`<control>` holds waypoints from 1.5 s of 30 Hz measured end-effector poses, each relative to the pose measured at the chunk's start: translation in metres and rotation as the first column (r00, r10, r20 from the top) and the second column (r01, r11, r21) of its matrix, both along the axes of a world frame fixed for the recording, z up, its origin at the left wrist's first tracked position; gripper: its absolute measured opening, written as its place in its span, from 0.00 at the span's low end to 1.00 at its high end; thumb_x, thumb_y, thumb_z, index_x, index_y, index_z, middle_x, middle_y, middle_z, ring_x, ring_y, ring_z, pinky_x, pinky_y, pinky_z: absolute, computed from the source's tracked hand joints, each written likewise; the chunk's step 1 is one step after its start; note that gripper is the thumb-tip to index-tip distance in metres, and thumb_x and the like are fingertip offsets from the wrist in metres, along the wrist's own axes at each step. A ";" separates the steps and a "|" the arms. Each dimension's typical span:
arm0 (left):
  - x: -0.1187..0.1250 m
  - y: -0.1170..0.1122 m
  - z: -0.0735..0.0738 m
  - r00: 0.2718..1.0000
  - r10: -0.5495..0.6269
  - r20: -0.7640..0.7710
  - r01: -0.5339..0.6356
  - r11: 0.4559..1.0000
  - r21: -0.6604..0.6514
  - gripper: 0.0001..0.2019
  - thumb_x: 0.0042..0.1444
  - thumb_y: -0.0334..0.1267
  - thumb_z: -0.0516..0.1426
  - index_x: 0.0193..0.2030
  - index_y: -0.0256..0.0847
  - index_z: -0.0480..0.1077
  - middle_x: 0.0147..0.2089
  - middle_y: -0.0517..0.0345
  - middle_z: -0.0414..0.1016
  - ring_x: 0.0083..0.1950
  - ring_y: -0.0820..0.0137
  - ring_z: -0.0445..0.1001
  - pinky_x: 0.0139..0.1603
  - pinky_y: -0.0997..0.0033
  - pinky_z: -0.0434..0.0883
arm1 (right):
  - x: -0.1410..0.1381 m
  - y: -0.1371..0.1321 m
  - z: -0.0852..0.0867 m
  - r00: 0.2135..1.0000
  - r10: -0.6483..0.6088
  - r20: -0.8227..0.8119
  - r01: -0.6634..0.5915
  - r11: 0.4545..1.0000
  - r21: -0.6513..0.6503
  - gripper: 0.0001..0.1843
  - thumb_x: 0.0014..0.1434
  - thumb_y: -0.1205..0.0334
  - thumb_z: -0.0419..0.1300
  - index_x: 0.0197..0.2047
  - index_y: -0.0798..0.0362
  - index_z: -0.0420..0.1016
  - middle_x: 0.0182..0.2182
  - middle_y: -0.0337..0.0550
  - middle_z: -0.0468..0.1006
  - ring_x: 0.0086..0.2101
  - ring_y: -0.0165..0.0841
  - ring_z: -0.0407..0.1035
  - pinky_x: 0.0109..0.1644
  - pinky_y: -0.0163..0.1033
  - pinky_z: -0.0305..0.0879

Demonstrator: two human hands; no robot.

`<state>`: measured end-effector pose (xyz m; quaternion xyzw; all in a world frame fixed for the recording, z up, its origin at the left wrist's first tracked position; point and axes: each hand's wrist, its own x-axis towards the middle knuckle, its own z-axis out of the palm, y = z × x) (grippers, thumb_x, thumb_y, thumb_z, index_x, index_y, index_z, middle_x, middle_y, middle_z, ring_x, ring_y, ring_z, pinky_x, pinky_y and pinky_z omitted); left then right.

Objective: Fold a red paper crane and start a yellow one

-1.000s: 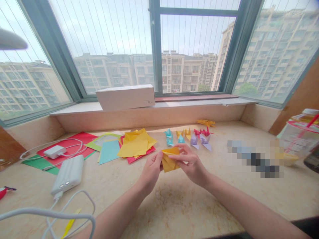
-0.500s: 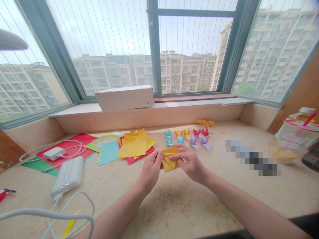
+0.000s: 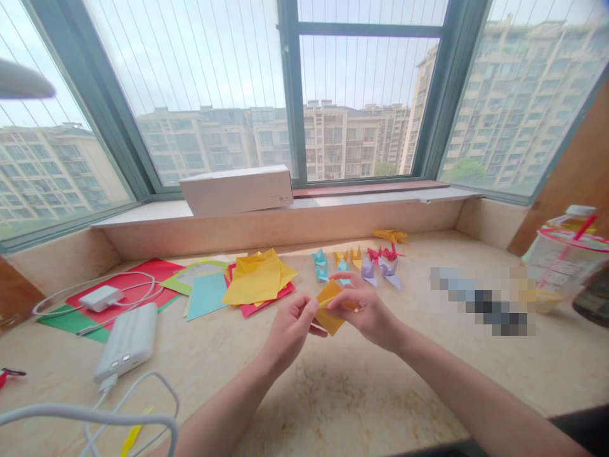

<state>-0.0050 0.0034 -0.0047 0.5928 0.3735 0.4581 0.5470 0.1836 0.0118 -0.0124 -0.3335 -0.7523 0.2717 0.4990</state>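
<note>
Between my two hands, above the stone counter, is a folded piece of yellow origami paper [image 3: 332, 322]. My left hand [image 3: 294, 322] pinches its left corner between thumb and fingers. My right hand [image 3: 364, 311] grips the right side, thumb and forefinger on a fold, and hides part of the paper. Just beyond my hands stand several small folded paper cranes: blue ones [image 3: 320, 264], yellow ones [image 3: 355, 256], red ones [image 3: 387, 252] and purple ones [image 3: 389, 273]. A flatter orange-yellow folded piece [image 3: 390, 236] lies behind them.
Left of my hands lie yellow sheets [image 3: 259, 276], a light blue sheet [image 3: 207, 295] and red paper [image 3: 166, 274]. A white power bank [image 3: 127, 336] with cables [image 3: 118, 416] is at the left. At the right stands a plastic cup [image 3: 564, 266]; a white box [image 3: 238, 190] rests on the sill.
The yellow paper has been turned in my hands, one corner now pointing down. My right fingers have shifted along its fold, and the view has moved slightly.
</note>
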 end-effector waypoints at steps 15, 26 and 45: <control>0.008 -0.007 -0.003 0.973 -0.231 -0.007 0.230 0.971 -0.065 0.20 0.60 0.51 0.57 0.48 0.35 0.68 0.42 0.45 0.79 0.27 0.67 0.81 0.24 0.74 0.73 | -0.004 0.005 0.008 0.832 0.004 -0.554 -0.250 0.895 -0.370 0.26 0.49 0.57 0.72 0.50 0.46 0.69 0.32 0.38 0.80 0.32 0.34 0.76 0.37 0.39 0.72; 0.011 -0.008 -0.011 0.971 -0.236 -0.027 0.234 0.970 -0.060 0.19 0.62 0.50 0.55 0.50 0.34 0.67 0.47 0.40 0.78 0.26 0.67 0.81 0.23 0.74 0.72 | -0.011 -0.008 0.012 0.834 -0.114 -0.541 -0.170 0.878 -0.447 0.22 0.50 0.56 0.71 0.47 0.53 0.73 0.32 0.41 0.82 0.31 0.32 0.75 0.33 0.35 0.70; 0.008 -0.010 0.003 0.991 -0.078 -0.106 0.077 0.997 -0.009 0.18 0.59 0.50 0.58 0.35 0.33 0.72 0.37 0.45 0.81 0.24 0.70 0.77 0.23 0.74 0.72 | -0.003 -0.001 0.017 0.809 -0.171 -0.562 -0.160 0.857 -0.490 0.23 0.47 0.51 0.72 0.43 0.55 0.79 0.34 0.45 0.83 0.32 0.36 0.77 0.39 0.42 0.73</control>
